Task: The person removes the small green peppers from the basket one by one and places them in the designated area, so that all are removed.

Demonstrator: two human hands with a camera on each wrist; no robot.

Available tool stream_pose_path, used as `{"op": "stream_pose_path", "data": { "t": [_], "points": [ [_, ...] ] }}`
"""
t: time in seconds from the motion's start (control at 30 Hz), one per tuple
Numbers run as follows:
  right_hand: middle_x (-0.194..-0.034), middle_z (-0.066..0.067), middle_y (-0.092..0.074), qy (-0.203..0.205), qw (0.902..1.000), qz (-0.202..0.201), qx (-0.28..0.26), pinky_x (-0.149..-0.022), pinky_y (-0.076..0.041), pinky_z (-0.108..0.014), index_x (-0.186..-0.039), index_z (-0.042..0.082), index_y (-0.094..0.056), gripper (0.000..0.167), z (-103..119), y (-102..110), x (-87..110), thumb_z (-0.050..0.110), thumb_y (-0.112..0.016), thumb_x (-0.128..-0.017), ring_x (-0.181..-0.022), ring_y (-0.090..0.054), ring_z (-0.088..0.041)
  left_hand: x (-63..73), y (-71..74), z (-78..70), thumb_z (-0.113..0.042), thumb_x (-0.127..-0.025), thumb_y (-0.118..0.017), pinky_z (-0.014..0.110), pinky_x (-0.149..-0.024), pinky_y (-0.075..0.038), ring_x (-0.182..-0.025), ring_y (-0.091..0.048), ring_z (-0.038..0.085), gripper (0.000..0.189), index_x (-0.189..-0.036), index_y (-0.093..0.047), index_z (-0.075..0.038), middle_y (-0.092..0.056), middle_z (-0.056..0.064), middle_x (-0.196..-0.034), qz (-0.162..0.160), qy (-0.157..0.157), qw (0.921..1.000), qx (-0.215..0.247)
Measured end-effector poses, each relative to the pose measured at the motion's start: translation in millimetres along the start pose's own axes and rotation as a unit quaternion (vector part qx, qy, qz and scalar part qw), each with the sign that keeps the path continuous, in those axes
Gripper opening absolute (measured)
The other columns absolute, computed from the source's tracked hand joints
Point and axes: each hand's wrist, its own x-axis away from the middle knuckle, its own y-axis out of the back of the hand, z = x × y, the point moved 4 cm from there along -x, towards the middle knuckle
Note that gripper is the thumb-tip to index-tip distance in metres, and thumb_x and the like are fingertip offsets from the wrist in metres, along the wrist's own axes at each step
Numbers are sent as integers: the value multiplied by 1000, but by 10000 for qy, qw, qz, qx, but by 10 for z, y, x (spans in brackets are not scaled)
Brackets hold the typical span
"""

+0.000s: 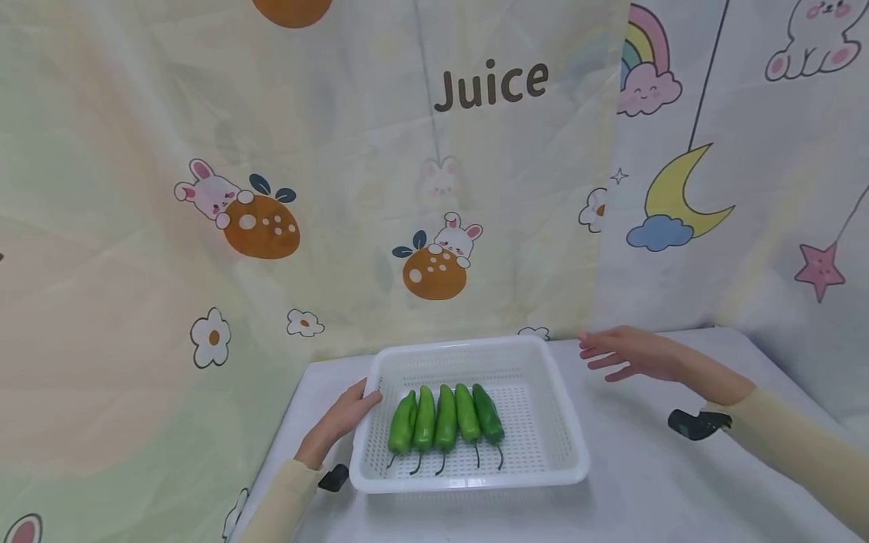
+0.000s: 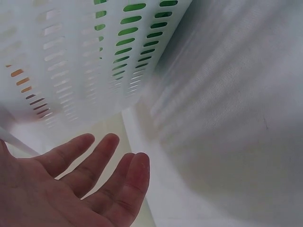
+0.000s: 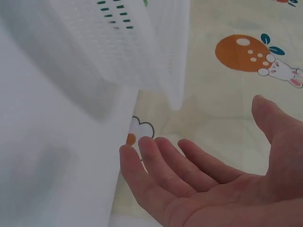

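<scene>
A white perforated plastic basket stands on the table in the head view. Several green chili peppers lie side by side in it, stems toward me. At the basket's left rim is my left hand, its thumb over the edge. The left wrist view shows the fingers of that hand loosely extended beside the basket's slotted wall. My right hand is raised to the right of the basket, apart from it. Its fingers are spread and relaxed in the right wrist view, with nothing in the palm.
A white cover lies over the table. Behind it hangs a curtain printed with rabbits, oranges and flowers, and another printed sheet hangs at the right. Dark wrist cameras sit below both sleeves.
</scene>
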Motion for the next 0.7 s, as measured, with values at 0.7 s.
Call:
{"op": "stream_pose_path", "data": {
  "t": [0.7],
  "points": [
    [-154,-23,-44,339,9991,261,-39,-102,-54,-50,-151,2,-39,70,732,-21,-68,50,-50,-102,-137,-51,-39,-10,-5,17,-25,-104,-43,37,-65,-64,-80,-75,25,54,-155,-34,-8,-71,18,-115,31,-48,9999,132]
  ]
}}
